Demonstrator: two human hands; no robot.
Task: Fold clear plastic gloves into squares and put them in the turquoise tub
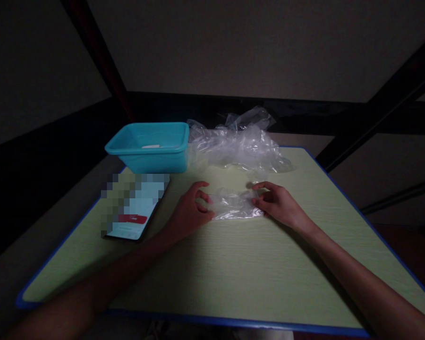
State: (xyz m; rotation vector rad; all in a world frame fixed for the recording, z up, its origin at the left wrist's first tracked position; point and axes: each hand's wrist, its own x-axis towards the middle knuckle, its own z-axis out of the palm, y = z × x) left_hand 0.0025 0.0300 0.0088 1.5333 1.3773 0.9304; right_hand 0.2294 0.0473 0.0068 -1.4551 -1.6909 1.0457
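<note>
A small clear plastic bag [233, 206], crinkled and shiny, lies spread between my hands over the middle of the table. My left hand [193, 208] has its curled fingers and thumb at the bag's left edge, gripping it there. At the opposite edge my right hand [276, 202] pinches the plastic between thumb and fingers, with the index finger held higher. The film is see-through, so its folds are hard to make out. Just beyond the hands sits a heap of clear plastic bags [237, 146], loosely crumpled.
A turquoise plastic basket [152, 161] stands at the back left, with a small white piece inside. In front of it lies a phone [136, 208] with a lit, partly pixelated screen. The pale table [212, 274] has a blue edge; dark bars and a wall rise behind it.
</note>
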